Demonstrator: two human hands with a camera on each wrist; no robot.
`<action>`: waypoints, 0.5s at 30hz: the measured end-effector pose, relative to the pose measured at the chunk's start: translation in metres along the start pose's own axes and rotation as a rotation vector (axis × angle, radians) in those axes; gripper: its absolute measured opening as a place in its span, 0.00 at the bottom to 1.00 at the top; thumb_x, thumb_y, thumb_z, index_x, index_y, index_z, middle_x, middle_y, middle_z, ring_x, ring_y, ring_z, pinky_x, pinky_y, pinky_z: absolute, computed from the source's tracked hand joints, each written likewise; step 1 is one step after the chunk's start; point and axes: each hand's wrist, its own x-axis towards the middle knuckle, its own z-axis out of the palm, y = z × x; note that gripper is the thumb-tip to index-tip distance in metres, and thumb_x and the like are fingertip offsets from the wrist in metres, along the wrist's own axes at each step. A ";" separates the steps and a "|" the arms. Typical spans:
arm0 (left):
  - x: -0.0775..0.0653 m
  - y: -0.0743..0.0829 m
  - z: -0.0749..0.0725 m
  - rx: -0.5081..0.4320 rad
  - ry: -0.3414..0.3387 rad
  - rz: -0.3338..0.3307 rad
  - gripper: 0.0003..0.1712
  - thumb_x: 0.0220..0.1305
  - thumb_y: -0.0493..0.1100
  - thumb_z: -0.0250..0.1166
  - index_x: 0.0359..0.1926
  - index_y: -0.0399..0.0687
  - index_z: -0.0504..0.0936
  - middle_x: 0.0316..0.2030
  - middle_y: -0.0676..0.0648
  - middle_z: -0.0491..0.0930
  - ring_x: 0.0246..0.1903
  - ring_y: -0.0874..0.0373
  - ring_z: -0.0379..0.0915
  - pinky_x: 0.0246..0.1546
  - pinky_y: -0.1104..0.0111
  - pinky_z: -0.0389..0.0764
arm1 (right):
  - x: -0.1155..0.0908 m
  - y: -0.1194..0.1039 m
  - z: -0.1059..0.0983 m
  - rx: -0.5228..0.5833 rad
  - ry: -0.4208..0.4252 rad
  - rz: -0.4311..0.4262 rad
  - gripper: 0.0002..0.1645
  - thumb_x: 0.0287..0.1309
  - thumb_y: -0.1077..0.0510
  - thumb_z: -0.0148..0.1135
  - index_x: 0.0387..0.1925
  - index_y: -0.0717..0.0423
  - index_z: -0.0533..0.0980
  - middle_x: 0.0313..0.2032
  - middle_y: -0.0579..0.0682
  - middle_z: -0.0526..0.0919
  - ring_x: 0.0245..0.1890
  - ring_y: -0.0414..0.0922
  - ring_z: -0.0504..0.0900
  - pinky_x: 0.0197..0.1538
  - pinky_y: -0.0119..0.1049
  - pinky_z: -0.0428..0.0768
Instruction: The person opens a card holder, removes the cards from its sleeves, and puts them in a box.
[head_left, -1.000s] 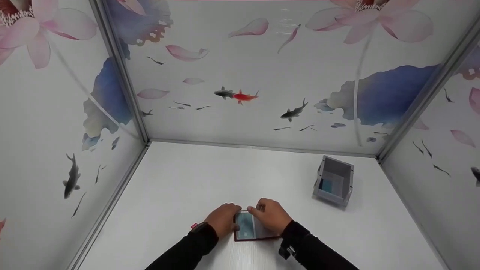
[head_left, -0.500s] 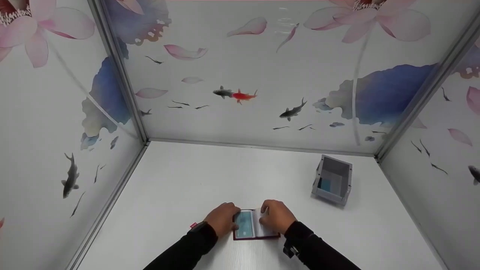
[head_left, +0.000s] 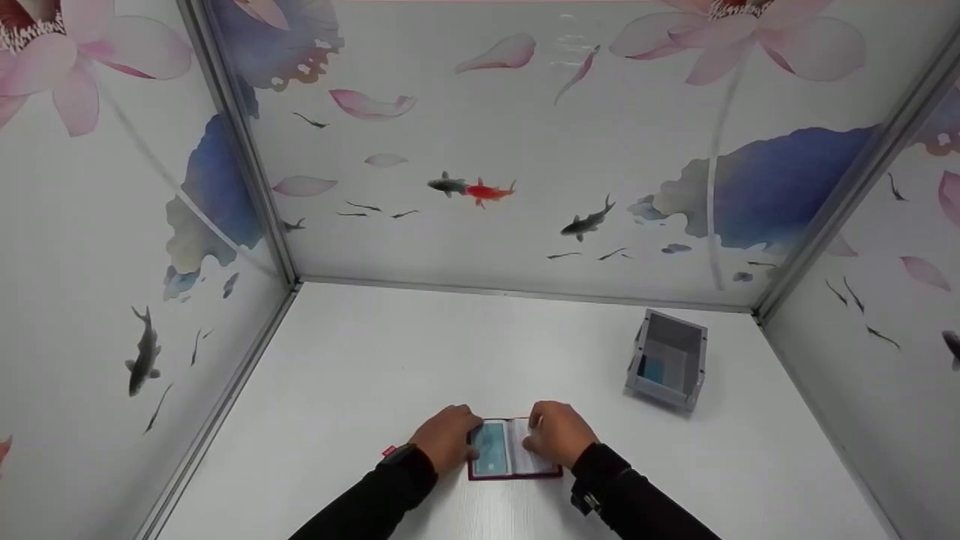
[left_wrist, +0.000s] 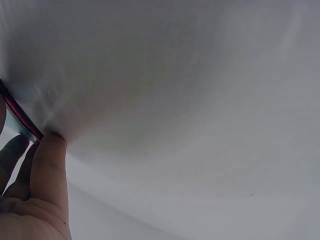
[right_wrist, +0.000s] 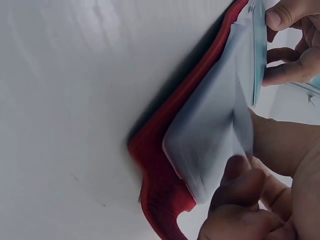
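A dark red card holder (head_left: 516, 475) lies spread out on the white table in the head view, with a teal card (head_left: 490, 450) in its left side. My left hand (head_left: 446, 437) grips the holder's left edge; in the left wrist view its fingers (left_wrist: 49, 170) meet that edge. Over the right half, my right hand (head_left: 564, 435) has its fingers bent at the clear plastic sleeves (right_wrist: 200, 135). The right wrist view shows the thumb and fingers pinching a sleeve that bulges away from the red cover (right_wrist: 162, 195). The hand hides part of the sleeves.
A grey plastic bin (head_left: 664, 396) stands at the back right of the table, with a teal flat piece (head_left: 654, 370) inside. White walls printed with flowers and fish (head_left: 487, 193) enclose the table on the left, back and right.
My right hand has moved from the holder's top middle rightward and slightly down onto the right-hand sleeves, uncovering the middle of the holder. The left hand stays on the left edge.
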 end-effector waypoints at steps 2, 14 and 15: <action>-0.001 0.001 -0.001 -0.001 0.004 0.007 0.26 0.69 0.45 0.83 0.65 0.43 0.90 0.50 0.49 0.88 0.51 0.56 0.82 0.59 0.61 0.85 | 0.000 0.000 0.001 -0.028 0.024 -0.001 0.16 0.56 0.58 0.90 0.37 0.55 0.85 0.42 0.52 0.88 0.38 0.44 0.82 0.47 0.48 0.86; -0.003 0.003 -0.005 -0.016 0.010 0.026 0.26 0.69 0.43 0.83 0.64 0.42 0.90 0.50 0.48 0.88 0.52 0.55 0.82 0.59 0.61 0.85 | 0.000 -0.008 0.009 -0.046 0.022 -0.087 0.06 0.63 0.64 0.81 0.39 0.59 0.89 0.40 0.51 0.91 0.41 0.45 0.87 0.49 0.47 0.89; -0.003 0.003 -0.005 -0.014 0.012 0.028 0.26 0.69 0.44 0.83 0.64 0.42 0.90 0.50 0.48 0.88 0.51 0.55 0.82 0.58 0.61 0.85 | -0.001 -0.009 0.009 -0.010 -0.002 -0.089 0.04 0.65 0.64 0.79 0.41 0.60 0.90 0.41 0.51 0.92 0.41 0.44 0.86 0.48 0.45 0.88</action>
